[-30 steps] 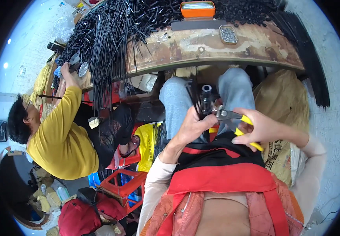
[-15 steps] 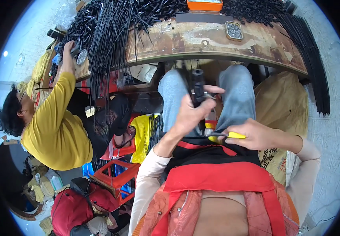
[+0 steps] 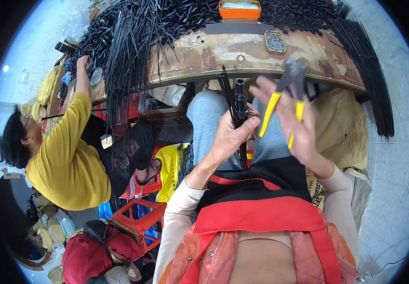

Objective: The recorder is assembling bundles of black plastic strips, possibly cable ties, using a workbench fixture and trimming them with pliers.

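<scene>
My left hand (image 3: pixel 230 137) is wrapped round a black tube-shaped part (image 3: pixel 241 100) over my lap. Its round, hollow end points up towards the bench. A few thin black rods (image 3: pixel 225 90) stick out beside the tube, in the same hand. To the right, my raised right hand (image 3: pixel 303 135) has a pair of pliers (image 3: pixel 293 78) with grey jaws and yellow handles. The handles are spread and the jaws point towards the bench. That hand's fingers are partly stretched and smeared by motion.
Along the wooden bench (image 3: pixel 185 57) lie heaps of black parts, a long bundle of black rods (image 3: pixel 129 57), an orange tray (image 3: pixel 240 10) and a small tin of metal bits (image 3: pixel 274 42). Another person in a yellow top (image 3: pixel 69 161) sits at left. Red stools (image 3: pixel 140 215) stand between us.
My right hand has lifted the pliers from the lower end of the tube, up and away towards the bench. My left hand still holds the tube in nearly the same place.
</scene>
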